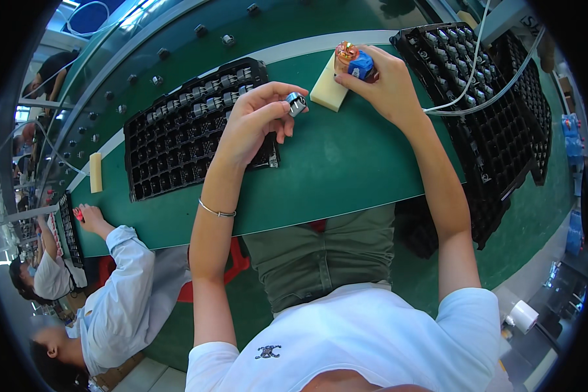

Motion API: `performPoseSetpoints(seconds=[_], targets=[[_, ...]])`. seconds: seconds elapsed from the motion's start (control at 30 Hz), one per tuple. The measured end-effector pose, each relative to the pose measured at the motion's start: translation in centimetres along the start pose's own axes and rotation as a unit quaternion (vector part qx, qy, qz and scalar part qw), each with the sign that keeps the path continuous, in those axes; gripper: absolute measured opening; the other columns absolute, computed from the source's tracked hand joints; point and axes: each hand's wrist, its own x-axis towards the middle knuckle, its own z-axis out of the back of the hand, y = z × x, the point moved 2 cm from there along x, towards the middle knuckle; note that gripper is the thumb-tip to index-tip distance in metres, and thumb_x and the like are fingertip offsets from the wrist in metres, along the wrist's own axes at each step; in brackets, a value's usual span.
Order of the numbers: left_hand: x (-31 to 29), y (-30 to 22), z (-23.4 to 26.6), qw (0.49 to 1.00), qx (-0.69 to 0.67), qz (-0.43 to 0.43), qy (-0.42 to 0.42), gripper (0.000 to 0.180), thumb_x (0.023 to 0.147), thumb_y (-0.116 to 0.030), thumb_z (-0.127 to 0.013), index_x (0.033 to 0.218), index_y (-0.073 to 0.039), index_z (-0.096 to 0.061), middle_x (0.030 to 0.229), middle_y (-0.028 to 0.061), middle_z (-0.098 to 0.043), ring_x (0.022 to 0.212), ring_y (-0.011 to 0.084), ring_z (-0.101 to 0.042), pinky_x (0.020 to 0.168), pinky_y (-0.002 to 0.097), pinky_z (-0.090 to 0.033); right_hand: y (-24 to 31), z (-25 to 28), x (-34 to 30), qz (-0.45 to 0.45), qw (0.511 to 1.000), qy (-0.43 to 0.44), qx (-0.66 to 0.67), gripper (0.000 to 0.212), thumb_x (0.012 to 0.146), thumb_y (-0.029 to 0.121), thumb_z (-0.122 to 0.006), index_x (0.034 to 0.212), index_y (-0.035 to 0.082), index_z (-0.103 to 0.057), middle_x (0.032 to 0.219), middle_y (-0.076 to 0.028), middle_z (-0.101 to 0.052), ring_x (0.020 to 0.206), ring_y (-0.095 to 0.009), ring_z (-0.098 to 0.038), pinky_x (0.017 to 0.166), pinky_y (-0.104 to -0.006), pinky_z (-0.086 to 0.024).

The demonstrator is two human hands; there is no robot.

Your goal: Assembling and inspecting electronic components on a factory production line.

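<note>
**Small metal part pinched in left hand, blue-and-copper part pressed on block by right**

A small silver-grey metal part (296, 103) is held in the left hand (255, 124), grip clamped on it between thumb and fingertips, just above the green tabletop (333, 170). The part is carried between the black tray w/ rows of similar parts (176, 144) on the left and the cream block (328, 88) on the right, near the block's left edge but apart from it. A thin bracelet (217, 212) is worn on the left wrist.

The right hand (389, 85) is closed around a blue-and-copper part (353, 60), grip clamped on it w/ fingertips; the part is seated on the far end of the cream block, which lies flat on the tabletop. Whether the part is fixed to the block cannot be told.

A second black tray (490, 117), mostly filled w/ dark pockets, is set to the right, hanging over the tabletop edge; white cables (477, 98) are draped across it. The left tray is only filled along its far rows; the rest of its pockets are seen open.

At far left, another person's hand (93, 219), in a pale sleeve, is rested on the same tabletop beside a further black tray (68, 228); a second cream block (96, 172) is laid near it. A white tape roll (522, 316) is seen at lower right.
</note>
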Motion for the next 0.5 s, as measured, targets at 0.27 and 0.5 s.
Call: performPoseSetpoints(seconds=[0.27, 0.5], targets=[[0.07, 0.27, 0.09, 1.000, -0.017, -0.006, 0.000, 0.026, 0.090, -0.007, -0.055, 0.112, 0.002, -0.063, 0.092, 0.0084, -0.068, 0.061, 0.0083, -0.059, 0.049, 0.0190, -0.048, 0.12, 0.02, -0.05, -0.007, 1.000, 0.002, 0.008, 0.051, 0.077, 0.030, -0.079, 0.112, -0.004, -0.063, 0.090, -0.010, -0.067, 0.074, -0.015, -0.061, 0.067, -0.0268, -0.051], [-0.25, 0.19, 0.07, 1.000, -0.015, -0.019, -0.009, 0.027, 0.090, -0.009, -0.054, 0.113, 0.002, -0.063, 0.091, 0.0085, -0.067, 0.061, 0.0081, -0.059, 0.050, 0.0189, -0.048, 0.24, -0.28, 0.19, -0.021, 0.999, 0.015, 0.023, 0.049, 0.077, 0.028, -0.079, 0.112, -0.002, -0.063, 0.090, -0.009, -0.067, 0.075, -0.013, -0.061, 0.069, -0.0269, -0.052]])
